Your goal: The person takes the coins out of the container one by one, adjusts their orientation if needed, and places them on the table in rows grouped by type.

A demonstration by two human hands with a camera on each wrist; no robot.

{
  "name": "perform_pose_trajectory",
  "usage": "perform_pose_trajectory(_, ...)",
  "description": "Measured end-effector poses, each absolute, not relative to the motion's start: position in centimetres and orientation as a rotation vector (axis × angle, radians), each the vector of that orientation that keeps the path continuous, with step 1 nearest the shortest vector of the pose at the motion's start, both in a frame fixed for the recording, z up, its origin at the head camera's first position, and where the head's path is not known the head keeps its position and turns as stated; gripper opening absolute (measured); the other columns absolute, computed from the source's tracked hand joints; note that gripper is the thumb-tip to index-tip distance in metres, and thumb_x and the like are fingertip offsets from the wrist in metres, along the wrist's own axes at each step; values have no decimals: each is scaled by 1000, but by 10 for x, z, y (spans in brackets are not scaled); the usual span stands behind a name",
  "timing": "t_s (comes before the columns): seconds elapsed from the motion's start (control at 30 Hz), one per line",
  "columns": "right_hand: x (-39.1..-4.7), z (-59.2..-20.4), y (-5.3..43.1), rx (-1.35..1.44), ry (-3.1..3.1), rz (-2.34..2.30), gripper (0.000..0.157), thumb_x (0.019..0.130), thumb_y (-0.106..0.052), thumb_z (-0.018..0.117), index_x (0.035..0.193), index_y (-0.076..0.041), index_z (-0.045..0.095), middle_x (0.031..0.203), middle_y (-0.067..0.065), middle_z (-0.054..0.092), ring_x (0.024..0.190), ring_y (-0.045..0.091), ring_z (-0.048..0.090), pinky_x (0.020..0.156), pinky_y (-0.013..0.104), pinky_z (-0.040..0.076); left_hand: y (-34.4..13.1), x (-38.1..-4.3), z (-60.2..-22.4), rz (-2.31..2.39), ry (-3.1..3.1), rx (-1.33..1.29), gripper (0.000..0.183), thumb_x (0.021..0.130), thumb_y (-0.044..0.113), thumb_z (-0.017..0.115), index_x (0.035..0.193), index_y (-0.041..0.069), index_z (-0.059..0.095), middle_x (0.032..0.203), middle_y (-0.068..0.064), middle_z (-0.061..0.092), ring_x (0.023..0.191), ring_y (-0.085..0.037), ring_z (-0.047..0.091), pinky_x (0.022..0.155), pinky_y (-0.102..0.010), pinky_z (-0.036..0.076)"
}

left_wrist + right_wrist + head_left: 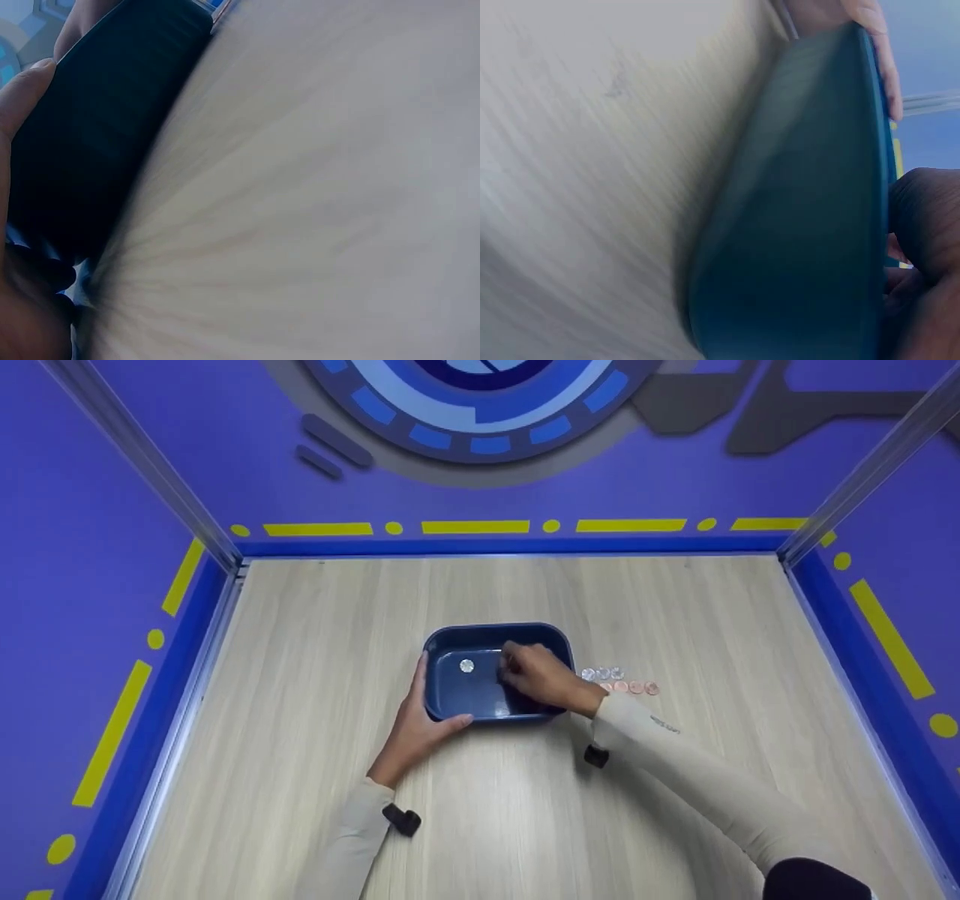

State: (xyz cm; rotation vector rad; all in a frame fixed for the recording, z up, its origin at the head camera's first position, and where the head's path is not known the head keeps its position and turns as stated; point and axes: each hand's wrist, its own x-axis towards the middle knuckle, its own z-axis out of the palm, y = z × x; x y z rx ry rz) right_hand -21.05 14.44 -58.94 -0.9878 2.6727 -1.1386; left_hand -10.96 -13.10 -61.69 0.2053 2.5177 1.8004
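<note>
A dark blue rectangular tub [499, 712] sits on the wooden tabletop. At its left end my left hand [420, 727] grips the wall, the thumb lying on the front rim and the fingers along the side. Inside, towards the left, lies one silver coin [466, 666]. My right hand [536, 671] reaches over the tub's right end with curled, blurred fingers pointing down inside; whatever may be between the fingertips is hidden. Right of the tub are two rows of coins: three silver coins [604, 673] and, nearer me, several copper coins [637, 688], partly behind the right wrist.
Blue and purple panels [480, 502] with yellow markings border the table [315, 675] at the back and both sides. Metal corner posts [150, 457] stand at the back corners. Each sleeve carries a small black wrist device [403, 819].
</note>
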Motion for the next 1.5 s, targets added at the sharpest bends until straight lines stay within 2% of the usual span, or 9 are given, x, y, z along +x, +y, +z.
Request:
perform_pose_trajectory(0.2,-197,-549,153,-889,2685,-1161,10,95,6,76,101,1,69,95,13,79,89,27,78,80,47,65,-131,-109,-616,1795,2526,193,135,81,45,98,180,24,7,182,-15,22,164,-35,28,131,-58,26)
perform_pose_trajectory(0.27,-195,-544,158,-858,2699,-1167,11,94,7,77,101,2,69,96,14,79,90,27,77,82,46,64,-131,-109,-616,1806,2526,197,135,81,44,99,180,24,8,181,-15,23,164,-36,29,131,-58,26)
perform_pose_trajectory(0.4,-192,-539,168,-820,2716,-1194,13,93,7,78,100,1,69,93,13,78,87,25,76,80,42,62,-131,-110,-617,1814,2527,213,136,80,44,99,180,24,8,181,-15,25,162,-35,32,131,-57,27)
perform_pose_trajectory(0.57,-190,-535,178,-773,2717,-1187,12,93,7,76,99,0,70,88,8,76,80,18,71,73,32,57,-131,-110,-617,1802,2519,211,137,80,48,98,180,25,7,182,-9,22,163,-29,30,131,-53,27)
perform_pose_trajectory(0.87,-188,-526,197,-669,2730,-1225,11,95,5,78,102,-1,72,87,5,76,77,15,68,68,24,53,-131,-111,-617,1768,2528,206,136,81,50,97,179,29,6,183,-5,19,165,-27,27,131,-54,27)
perform_pose_trajectory(1.1,-189,-527,210,-645,2766,-1228,10,96,5,78,101,-2,72,85,4,75,75,14,66,68,22,50,-132,-111,-619,1768,2536,191,136,80,50,98,179,31,6,183,-7,20,164,-30,28,131,-55,27)
perform_pose_trajectory(1.37,-186,-528,219,-574,2749,-1234,7,99,0,79,101,-3,72,86,4,77,72,14,69,67,22,52,-132,-110,-618,1781,2535,185,137,79,50,98,179,29,7,182,-10,22,163,-32,31,131,-56,27)
perform_pose_trajectory(1.5,-184,-527,225,-543,2714,-1265,6,100,-1,78,101,-2,72,85,6,76,68,19,69,59,22,52,-131,-110,-618,1792,2531,202,136,80,46,98,180,25,7,182,-12,21,164,-33,29,131,-57,26)
